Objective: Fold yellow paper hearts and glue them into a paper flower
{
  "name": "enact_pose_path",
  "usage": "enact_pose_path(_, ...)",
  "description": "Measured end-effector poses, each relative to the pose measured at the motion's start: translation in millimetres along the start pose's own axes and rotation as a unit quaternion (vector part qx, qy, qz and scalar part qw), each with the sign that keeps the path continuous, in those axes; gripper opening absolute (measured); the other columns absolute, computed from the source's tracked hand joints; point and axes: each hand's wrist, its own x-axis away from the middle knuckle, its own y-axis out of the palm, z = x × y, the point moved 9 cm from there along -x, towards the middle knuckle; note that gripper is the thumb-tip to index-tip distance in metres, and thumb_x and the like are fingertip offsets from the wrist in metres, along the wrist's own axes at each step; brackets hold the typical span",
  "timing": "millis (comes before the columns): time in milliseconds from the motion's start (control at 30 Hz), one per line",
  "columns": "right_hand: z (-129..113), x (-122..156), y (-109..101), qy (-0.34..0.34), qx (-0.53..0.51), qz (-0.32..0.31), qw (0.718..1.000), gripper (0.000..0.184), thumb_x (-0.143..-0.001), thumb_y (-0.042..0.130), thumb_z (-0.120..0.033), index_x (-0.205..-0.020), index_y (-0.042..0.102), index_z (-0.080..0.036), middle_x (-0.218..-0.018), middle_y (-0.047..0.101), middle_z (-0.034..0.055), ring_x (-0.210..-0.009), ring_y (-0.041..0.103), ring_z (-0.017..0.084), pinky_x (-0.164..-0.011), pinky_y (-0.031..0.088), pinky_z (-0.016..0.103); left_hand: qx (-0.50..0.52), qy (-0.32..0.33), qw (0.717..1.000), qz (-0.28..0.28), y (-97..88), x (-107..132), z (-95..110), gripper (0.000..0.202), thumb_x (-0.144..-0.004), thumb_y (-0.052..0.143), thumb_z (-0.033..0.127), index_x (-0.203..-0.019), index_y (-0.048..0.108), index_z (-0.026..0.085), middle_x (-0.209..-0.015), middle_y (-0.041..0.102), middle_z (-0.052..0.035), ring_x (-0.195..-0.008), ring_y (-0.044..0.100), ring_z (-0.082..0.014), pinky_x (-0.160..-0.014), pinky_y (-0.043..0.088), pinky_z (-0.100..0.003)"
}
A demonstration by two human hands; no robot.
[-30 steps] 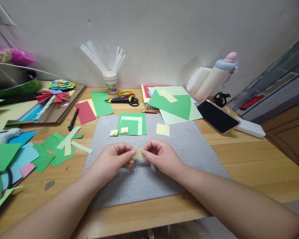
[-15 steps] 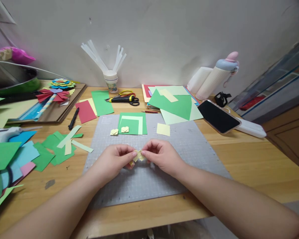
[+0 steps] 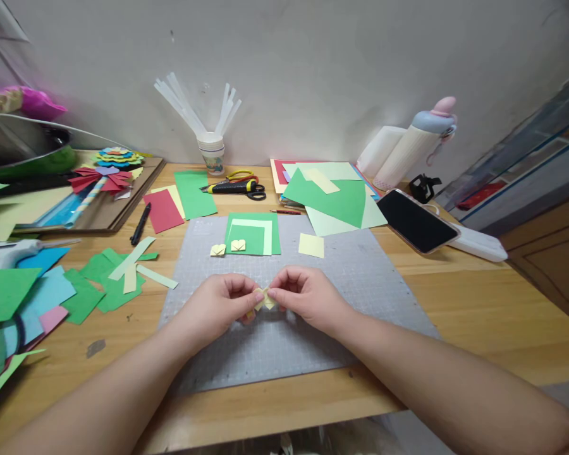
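The table [image 3: 459, 322] is of light wood, and it stands against a plain grey-white wall [image 3: 303, 76]. At the far right there is a brown panel [image 3: 545, 253]. A grey mat [image 3: 313, 354] with a fine grid covers the middle of the table near the person.

On the mat lies a green sheet [image 3: 253, 222]; one folded heart [image 3: 238, 245] rests on it, and a second heart [image 3: 217, 250] lies at its left edge. A yellow square [image 3: 312, 245] lies to the right, apart from them. Behind the mat are a pencil [image 3: 289, 212], a cutter [image 3: 232, 188] and a cup [image 3: 212, 158] with white strips [image 3: 180, 104]. On the right side, a phone [image 3: 418, 221] lies in front of a bottle [image 3: 405, 151]. The left side is crowded: green scraps [image 3: 83, 297], a glue gun [image 3: 16, 251], a board [image 3: 123, 205] and a pan [image 3: 52, 161].

The small yellow piece [image 3: 267, 303] is above the mat, between both hands. The left hand [image 3: 225, 300] and the right hand [image 3: 308, 296] each pinch it with the fingertips, which hide a part of it.
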Motion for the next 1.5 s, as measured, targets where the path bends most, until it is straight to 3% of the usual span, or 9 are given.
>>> enact_pose_path(267,-6,-2,-10,-0.011,-0.035,0.042,0.998,0.017,-0.079,0.061,-0.036,-0.083,0.058,-0.020,-0.081,0.059,-0.0008,-0.056,0.053,0.008,-0.045,0.035,0.021,-0.021,0.035,0.995,0.094,-13.7,4,13,0.020,-0.066,0.070,0.034,-0.059,0.062,0.018,-0.049,0.051,0.0043,-0.044,0.040,-0.0094,-0.044,0.029,-0.021)
enact_pose_path(433,-1,5,-2,0.068,-0.107,0.072,0.989,0.013,-0.075,0.059,-0.029,-0.082,0.054,-0.020,-0.079,0.058,-0.0006,-0.052,0.052,0.008,-0.040,0.030,0.019,0.099,0.055,0.953,0.282,-59.5,13,11,0.019,-0.065,0.072,0.032,-0.061,0.059,0.019,-0.051,0.048,0.0056,-0.048,0.039,-0.0097,-0.047,0.028,-0.022)
enact_pose_path(567,-5,-2,25,0.080,-0.034,-0.020,0.996,0.011,-0.077,0.059,-0.024,-0.087,0.056,-0.021,-0.081,0.058,-0.0006,-0.054,0.055,0.009,-0.043,0.035,0.020,0.155,0.083,0.923,0.343,-82.6,15,8,0.023,-0.074,0.063,0.036,-0.063,0.050,0.020,-0.053,0.041,0.0064,-0.050,0.036,-0.0101,-0.050,0.029,-0.023)
enact_pose_path(667,-31,-34,21,-0.052,0.129,-0.001,0.990,0.005,-0.083,0.055,-0.022,-0.084,0.060,-0.020,-0.077,0.061,0.0007,-0.062,0.055,0.012,-0.054,0.042,0.024,0.185,0.089,0.917,0.342,-84.5,14,6,0.025,-0.074,0.063,0.035,-0.061,0.046,0.021,-0.052,0.038,0.0066,-0.049,0.033,-0.0100,-0.049,0.027,-0.024)
enact_pose_path(733,-55,-59,15,-0.165,0.284,0.047,0.944,0.011,-0.085,0.054,-0.018,-0.088,0.065,-0.020,-0.090,0.064,0.0039,-0.079,0.057,0.015,-0.069,0.045,0.028,0.196,0.088,0.915,0.340,-82.8,13,5,0.024,-0.072,0.064,0.035,-0.062,0.048,0.021,-0.051,0.038,0.0068,-0.048,0.033,-0.0097,-0.048,0.026,-0.024)
enact_pose_path(833,-56,-99,13,-0.162,0.327,0.043,0.930,0.012,-0.080,0.064,-0.017,-0.092,0.069,-0.016,-0.102,0.062,0.0085,-0.089,0.056,0.018,-0.082,0.042,0.033,0.204,0.087,0.916,0.334,-80.2,10,2,0.021,-0.071,0.066,0.035,-0.067,0.053,0.019,-0.053,0.041,0.0066,-0.048,0.035,-0.0091,-0.048,0.027,-0.023)
enact_pose_path(1000,-43,-124,22,-0.107,0.341,-0.006,0.934,0.020,-0.065,0.075,-0.011,-0.083,0.071,-0.018,-0.073,0.060,0.0006,-0.068,0.054,0.015,-0.067,0.039,0.028,0.211,0.081,0.921,0.318,-78.0,7,-3,0.022,-0.073,0.067,0.037,-0.071,0.056,0.018,-0.052,0.042,0.0072,-0.048,0.034,-0.0085,-0.048,0.025,-0.022)
enact_pose_path(1367,-35,-62,1,-0.034,0.149,0.010,0.988,0.013,-0.076,0.064,-0.030,-0.077,0.063,-0.017,-0.066,0.059,-0.0010,-0.055,0.047,0.010,-0.051,0.035,0.023,0.211,0.068,0.946,0.238,-57.1,1,1,0.024,-0.070,0.069,0.037,-0.069,0.056,0.018,-0.052,0.043,0.0074,-0.048,0.036,-0.0081,-0.049,0.028,-0.021)
enact_pose_path(1500,-16,-21,7,0.069,-0.149,-0.005,0.986,0.023,-0.067,0.076,-0.030,-0.076,0.060,-0.017,-0.069,0.057,-0.0025,-0.058,0.050,0.008,-0.052,0.035,0.021,0.191,0.076,0.953,0.221,-49.7,1,3,0.025,-0.071,0.071,0.038,-0.070,0.058,0.017,-0.054,0.046,0.0071,-0.050,0.036,-0.0078,-0.050,0.028,-0.021)
